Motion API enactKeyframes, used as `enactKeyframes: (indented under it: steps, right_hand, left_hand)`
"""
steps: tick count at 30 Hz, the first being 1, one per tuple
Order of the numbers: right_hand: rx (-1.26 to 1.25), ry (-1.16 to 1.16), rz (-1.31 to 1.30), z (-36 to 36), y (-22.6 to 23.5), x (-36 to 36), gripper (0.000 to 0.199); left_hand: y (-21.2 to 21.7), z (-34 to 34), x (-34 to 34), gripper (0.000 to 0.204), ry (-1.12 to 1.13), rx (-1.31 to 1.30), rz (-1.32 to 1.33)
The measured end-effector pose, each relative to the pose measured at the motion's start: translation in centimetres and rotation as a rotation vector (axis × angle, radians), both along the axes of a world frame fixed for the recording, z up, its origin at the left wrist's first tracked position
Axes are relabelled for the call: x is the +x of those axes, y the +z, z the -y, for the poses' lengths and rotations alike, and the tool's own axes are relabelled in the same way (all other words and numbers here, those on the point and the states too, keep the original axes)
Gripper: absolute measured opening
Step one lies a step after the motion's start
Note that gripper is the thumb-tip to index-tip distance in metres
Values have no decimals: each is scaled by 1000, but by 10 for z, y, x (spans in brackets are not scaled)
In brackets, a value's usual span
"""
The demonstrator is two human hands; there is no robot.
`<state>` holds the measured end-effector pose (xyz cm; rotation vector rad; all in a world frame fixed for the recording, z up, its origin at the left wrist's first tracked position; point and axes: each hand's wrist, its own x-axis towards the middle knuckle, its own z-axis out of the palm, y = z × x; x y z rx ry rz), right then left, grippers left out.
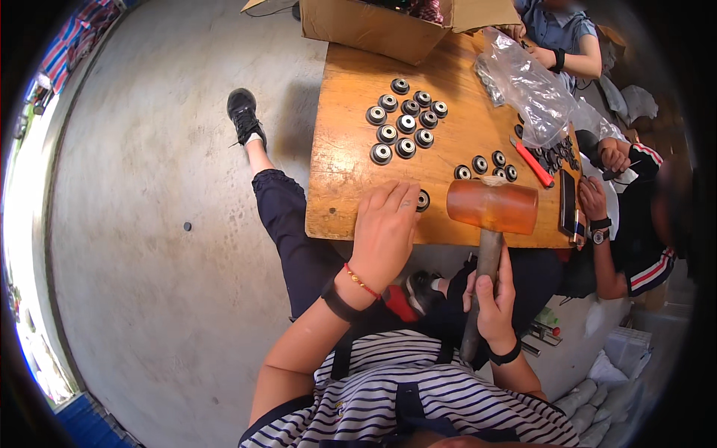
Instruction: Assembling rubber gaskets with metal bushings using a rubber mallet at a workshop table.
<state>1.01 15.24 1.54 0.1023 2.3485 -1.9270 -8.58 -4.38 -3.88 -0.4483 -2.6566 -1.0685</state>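
My right hand (494,302) is closed around the wooden handle of a mallet (489,207). Its orange, see-through head is above the table's near edge. At that same edge my left hand (385,228) is palm down, its fingers bent and close together against a small black wheel (423,200) with a metal bearing in its middle. The fingers cover part of this wheel, and the thumb is hidden. Farther up the table is a loose group of similar wheels (405,125). Several more wheels (479,163) lie just beyond the mallet head, which partly covers one.
On the wooden table (343,179) are a red utility knife (533,161), clear plastic bags (530,89) and a pile of black parts (554,157). A cardboard box (373,30) stands at the far edge. Two people work at the right and far right. One black piece (187,226) lies on the floor.
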Motion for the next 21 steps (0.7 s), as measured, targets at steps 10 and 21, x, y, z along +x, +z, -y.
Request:
enactKeyframes:
  steps: [10,21]
  right_hand:
    - [-21,0,87,-16,-2,15,66]
    - [447,436,-527,27,31,-45,65]
  left_hand:
    - [9,31,-13,58,-127,-376,24]
    - [-15,65,62,90,220,202,15]
